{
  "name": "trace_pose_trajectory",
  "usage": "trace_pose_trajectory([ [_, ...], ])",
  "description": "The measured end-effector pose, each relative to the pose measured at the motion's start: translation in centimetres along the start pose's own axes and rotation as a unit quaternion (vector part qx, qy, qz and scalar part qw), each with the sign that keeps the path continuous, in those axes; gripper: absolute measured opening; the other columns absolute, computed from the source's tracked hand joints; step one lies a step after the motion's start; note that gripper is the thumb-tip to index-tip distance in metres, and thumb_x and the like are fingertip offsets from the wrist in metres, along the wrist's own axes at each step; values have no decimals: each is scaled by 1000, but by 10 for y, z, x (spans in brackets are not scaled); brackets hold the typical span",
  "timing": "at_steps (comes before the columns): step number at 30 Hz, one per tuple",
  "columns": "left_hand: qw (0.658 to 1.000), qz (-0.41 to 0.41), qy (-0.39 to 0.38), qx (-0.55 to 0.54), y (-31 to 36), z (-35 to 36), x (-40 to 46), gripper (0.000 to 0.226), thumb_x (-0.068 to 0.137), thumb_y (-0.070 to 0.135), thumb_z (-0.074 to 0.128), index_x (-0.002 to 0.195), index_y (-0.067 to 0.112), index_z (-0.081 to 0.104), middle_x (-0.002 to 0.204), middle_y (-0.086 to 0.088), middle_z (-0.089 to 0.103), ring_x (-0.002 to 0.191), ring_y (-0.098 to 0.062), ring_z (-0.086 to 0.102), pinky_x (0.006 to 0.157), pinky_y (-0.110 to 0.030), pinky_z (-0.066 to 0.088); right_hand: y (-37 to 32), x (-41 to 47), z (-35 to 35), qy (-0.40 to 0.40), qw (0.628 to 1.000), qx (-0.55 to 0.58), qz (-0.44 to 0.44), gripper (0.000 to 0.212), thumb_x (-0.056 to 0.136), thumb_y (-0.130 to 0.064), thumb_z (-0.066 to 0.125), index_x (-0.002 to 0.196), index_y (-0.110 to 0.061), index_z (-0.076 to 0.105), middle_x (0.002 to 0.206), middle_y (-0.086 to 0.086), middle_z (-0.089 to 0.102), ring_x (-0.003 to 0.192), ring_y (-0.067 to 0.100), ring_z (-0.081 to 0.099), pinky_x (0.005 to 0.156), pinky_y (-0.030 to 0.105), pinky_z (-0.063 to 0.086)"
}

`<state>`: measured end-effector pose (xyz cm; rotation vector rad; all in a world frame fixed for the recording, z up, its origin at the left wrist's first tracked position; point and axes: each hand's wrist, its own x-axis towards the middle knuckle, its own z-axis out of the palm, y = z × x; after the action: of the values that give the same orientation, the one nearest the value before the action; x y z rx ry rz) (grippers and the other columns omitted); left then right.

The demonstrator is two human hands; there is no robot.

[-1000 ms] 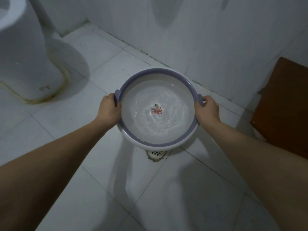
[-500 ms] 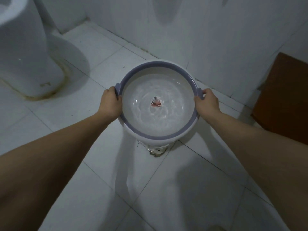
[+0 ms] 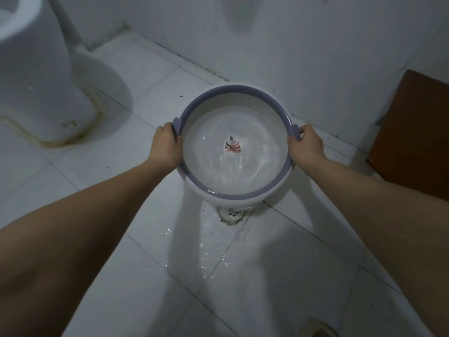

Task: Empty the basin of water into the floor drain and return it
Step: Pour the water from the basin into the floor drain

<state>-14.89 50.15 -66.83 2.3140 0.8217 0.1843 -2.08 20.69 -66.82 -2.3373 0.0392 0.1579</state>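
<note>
A round white basin (image 3: 233, 94) with a purple rim and a red leaf print on its bottom is held above the tiled floor, tilted toward me. Water inside has slid to the near rim and spills over it. My left hand (image 3: 166, 147) grips the left handle and my right hand (image 3: 306, 145) grips the right handle. The floor drain (image 3: 232, 214) lies just below the basin's near edge, partly hidden by it. Splashes and a wet patch (image 3: 209, 249) spread on the tiles in front of the drain.
A white toilet base (image 3: 41, 93) with a stained seal stands at the left. A white tiled wall (image 3: 291, 45) runs behind the basin. A brown wooden stool (image 3: 413, 135) sits at the right by the wall.
The basin has tipped further toward me and water now pours over its near rim. The tiles around the drain have become wet and splashed.
</note>
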Motion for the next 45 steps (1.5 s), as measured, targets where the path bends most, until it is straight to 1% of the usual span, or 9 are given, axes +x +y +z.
trace_pose_trajectory([
  [3,1000,5,0,9,1,4,-1,29,103,17,42,127,5,53,120,-16,58,100,-27,58,86,-35,51,5,0,-2,-1,1000,-7,3,18,98,-31,49,105,-15,48,98,8,57,76,22,55,52,24,36],
  [9,1000,10,-7,15,6,11,-3,31,103,17,43,130,5,51,123,-16,57,105,-30,58,93,-42,53,11,0,-6,6,1000,-10,2,19,96,-27,51,106,-12,51,97,8,57,80,25,55,62,26,36],
  [14,999,26,5,31,2,12,-1,27,101,17,43,121,2,54,118,-17,57,96,-28,56,81,-37,49,16,1,-6,12,1000,-11,-6,21,96,-31,49,105,-13,52,95,6,56,78,24,52,60,27,34],
  [20,999,26,-3,30,-2,13,-2,26,100,16,43,117,2,56,113,-18,58,90,-26,54,75,-35,46,20,2,-4,5,1000,-14,0,20,96,-32,50,104,-13,50,96,9,57,79,25,55,64,26,36],
  [24,999,31,2,30,-3,13,-4,26,99,17,43,116,1,55,106,-12,55,87,-24,52,72,-33,42,19,1,-3,-3,1000,-10,-2,20,97,-32,50,104,-14,50,95,9,57,77,24,55,58,25,36],
  [30,999,22,-14,35,-9,13,-6,28,101,16,43,123,2,53,117,-17,58,96,-29,57,78,-35,48,21,-1,-2,-5,1000,-26,-7,16,96,-29,51,102,-14,49,95,8,56,75,22,53,53,26,33],
  [35,999,27,-24,36,-14,14,-8,29,101,18,44,123,2,53,115,-16,58,92,-26,54,75,-33,46,24,-1,-4,-8,999,-41,-15,20,96,-32,51,103,-14,50,92,7,55,64,14,48,48,23,32],
  [39,998,28,-34,32,-17,15,-10,30,102,22,45,123,4,52,111,-12,58,91,-25,55,74,-33,46,25,-3,-6,-9,998,-51,-20,21,94,-31,52,105,-12,52,94,7,56,76,24,51,61,26,33],
  [45,998,39,-28,37,-20,14,-11,22,99,16,47,116,3,53,102,-9,56,87,-25,54,70,-32,43,22,-5,-10,-15,998,-63,-20,23,95,-30,50,108,-11,52,93,7,54,75,24,49,53,26,31],
])
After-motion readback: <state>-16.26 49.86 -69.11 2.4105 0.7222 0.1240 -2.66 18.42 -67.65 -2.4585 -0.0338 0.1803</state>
